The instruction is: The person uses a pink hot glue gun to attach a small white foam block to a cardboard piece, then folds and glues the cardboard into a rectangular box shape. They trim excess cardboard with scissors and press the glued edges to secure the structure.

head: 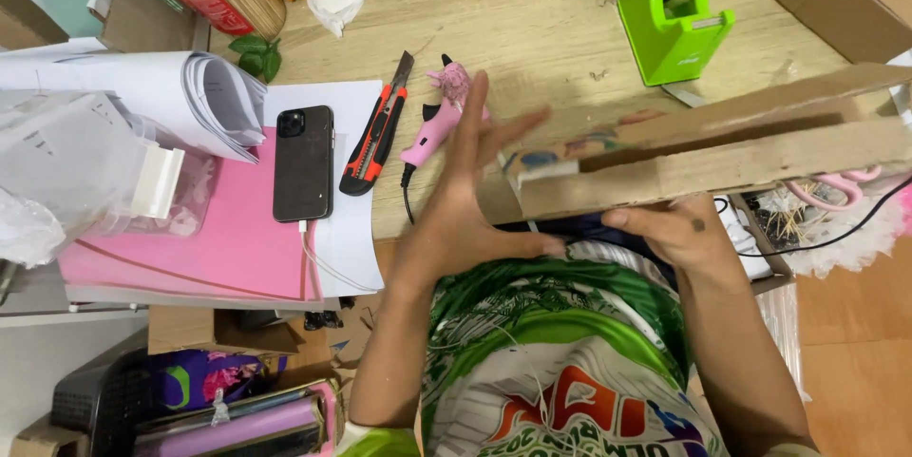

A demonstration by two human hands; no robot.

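So the long, folded brown corrugated cardboard piece point(722, 148) runs from mid-table out past the right edge, sitting just above the near table edge, right in front of the person.

The left hand point(465, 200) is spread flat and wide, fingers straight and fanned, palm pressed against the left end of the cardboard. It isn't gripping anything, just pushing or bracing. It's a bit motion-blurred, so I can't tell exactly how much of the palm is touching. The right hand point(679, 229) sits under the near edge of the cardboard, thumb up along it; the fingers are hidden behind the piece, so I can't tell how tightly it's closed, but it looks like it's supporting the cardboard from below.

My take on doing this well: keep the flat palm square on the end so the fold stays aligned, and keep the lower hand steady so the long piece doesn't sag or twist.

Just left of the flat hand lie a pink glue gun point(435, 123) and an orange-and-black utility knife point(377, 129).
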